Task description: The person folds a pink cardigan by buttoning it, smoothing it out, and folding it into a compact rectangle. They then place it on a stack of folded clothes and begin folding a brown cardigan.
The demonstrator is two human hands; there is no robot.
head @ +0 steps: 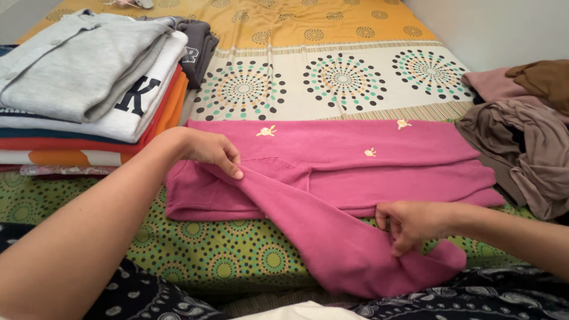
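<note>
Pink garment (355,160) lay spread across the middle of the frame on a patterned bedsheet (332,71), folded lengthwise so that its body made a long band from centre left to centre right. One sleeve (332,231) ran diagonally from the middle down toward the lower right, crossing over the folded body. Small pale embroidered motifs dotted the upper layer.

The left hand (207,151), at centre left, was closed in a pinch on the cloth where the sleeve met the body, fingertips pressed down on the fold; that grip looked like it kept the shoulder end anchored so the fabric would not slide. The right hand (409,225), at lower right, was closed around the sleeve near its cuff end, fingers curled into the cloth, holding the sleeve stretched out between the two hands and fairly smooth.

In the upper left of the frame sat a stack of folded clothes (89,89), grey on top, then white, orange and darker layers beneath, squared up neatly and kept apart from the pink piece. At the right edge a loose heap of unfolded clothes (521,130) in mauve, brown and taupe lay crumpled, just beside the garment's far end. No box, basket or other container was in view; both piles rested directly on the bed.
</note>
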